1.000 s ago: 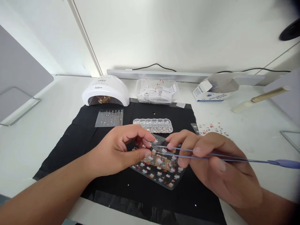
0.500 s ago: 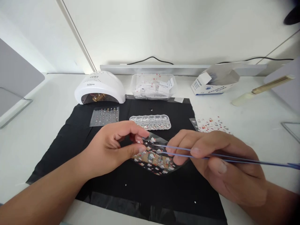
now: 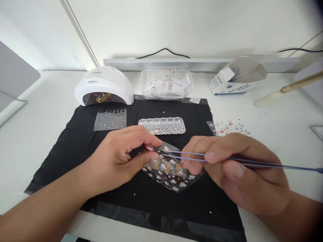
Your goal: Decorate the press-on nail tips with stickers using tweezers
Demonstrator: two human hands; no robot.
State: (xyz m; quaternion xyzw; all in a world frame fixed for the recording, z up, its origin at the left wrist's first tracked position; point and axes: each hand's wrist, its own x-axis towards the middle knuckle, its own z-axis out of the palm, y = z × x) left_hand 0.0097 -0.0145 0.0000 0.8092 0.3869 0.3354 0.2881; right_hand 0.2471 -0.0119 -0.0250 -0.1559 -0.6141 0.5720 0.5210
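Tweezers sit pinched in the right hand, tips reaching left to the sticker sheet in the middle of the picture. The left hand grips that sheet's edge, keeping it steady above the black mat.

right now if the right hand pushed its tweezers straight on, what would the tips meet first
Probably the left hand: the tweezers in the right hand point left, tips by its fingertips above the sticker sheet; depth unclear.

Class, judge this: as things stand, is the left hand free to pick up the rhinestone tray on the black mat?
Probably not: the left hand is pinching the sticker sheet, though the rhinestone tray lies unobstructed just beyond.
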